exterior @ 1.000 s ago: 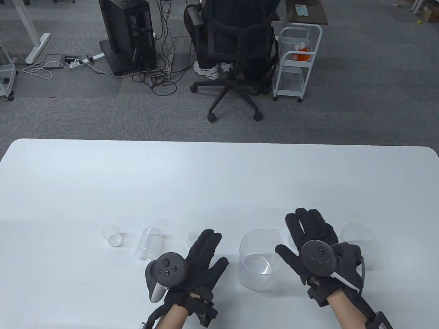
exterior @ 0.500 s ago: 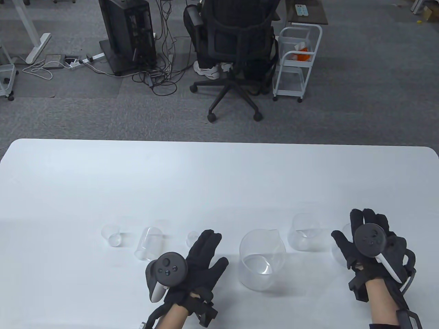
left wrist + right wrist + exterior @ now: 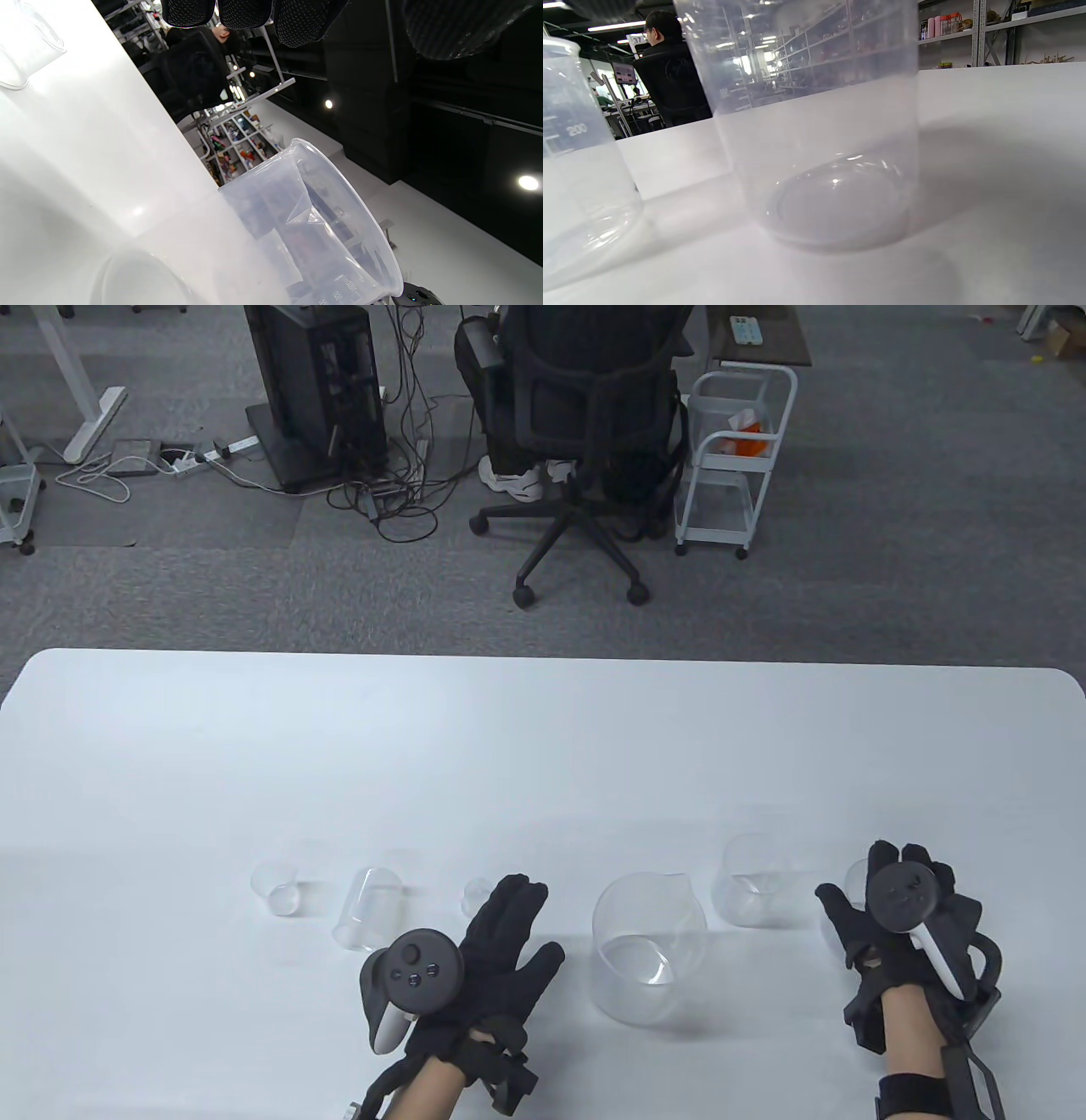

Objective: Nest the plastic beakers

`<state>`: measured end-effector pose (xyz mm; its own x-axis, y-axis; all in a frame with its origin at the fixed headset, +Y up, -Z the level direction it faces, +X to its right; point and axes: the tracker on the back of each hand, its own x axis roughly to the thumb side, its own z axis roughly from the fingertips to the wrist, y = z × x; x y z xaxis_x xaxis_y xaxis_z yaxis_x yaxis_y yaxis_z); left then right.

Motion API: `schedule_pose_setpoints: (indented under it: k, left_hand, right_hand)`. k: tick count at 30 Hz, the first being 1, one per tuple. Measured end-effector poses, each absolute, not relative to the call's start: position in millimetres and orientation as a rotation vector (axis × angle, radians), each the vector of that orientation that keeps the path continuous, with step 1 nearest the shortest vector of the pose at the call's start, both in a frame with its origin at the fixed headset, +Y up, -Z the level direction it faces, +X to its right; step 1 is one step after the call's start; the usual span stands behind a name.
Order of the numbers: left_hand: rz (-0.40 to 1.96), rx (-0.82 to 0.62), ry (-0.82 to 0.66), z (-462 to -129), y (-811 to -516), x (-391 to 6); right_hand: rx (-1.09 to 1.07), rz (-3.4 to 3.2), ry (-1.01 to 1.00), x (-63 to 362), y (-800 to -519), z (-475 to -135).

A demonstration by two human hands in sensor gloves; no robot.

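Right hand (image 3: 904,912) reaches around the far-right beaker (image 3: 814,127), presumably to lift it for nesting, grip hidden; left hand (image 3: 475,963) rests flat, fingers spread, beside the largest beaker (image 3: 649,950).

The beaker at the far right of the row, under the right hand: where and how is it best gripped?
Best guess: grip the far-right beaker around its side wall, coming from its near side, where the right hand already is. It stands upright with straight walls. The mid-size beaker stands apart on its left, so fingers should have room.
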<state>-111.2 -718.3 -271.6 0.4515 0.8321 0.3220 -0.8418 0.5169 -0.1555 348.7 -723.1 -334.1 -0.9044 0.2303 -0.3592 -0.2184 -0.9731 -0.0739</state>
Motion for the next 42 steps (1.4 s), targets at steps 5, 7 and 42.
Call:
schedule_pose_setpoints:
  k: [5,7,42]
  left_hand:
    - [1.032,0.029,-0.383,-272,-718,-111]
    - [1.032,0.029,-0.383,-272,-718,-111]
    - [1.03,0.022,-0.387,-271,-719,-111]
  right_hand:
    - [-0.545,2.863,-0.113,350,-724,-334]
    - [-0.543,2.861,-0.138,350,-723,-334]
    - [0.583,2.772,-0.459,172,-558,-264]
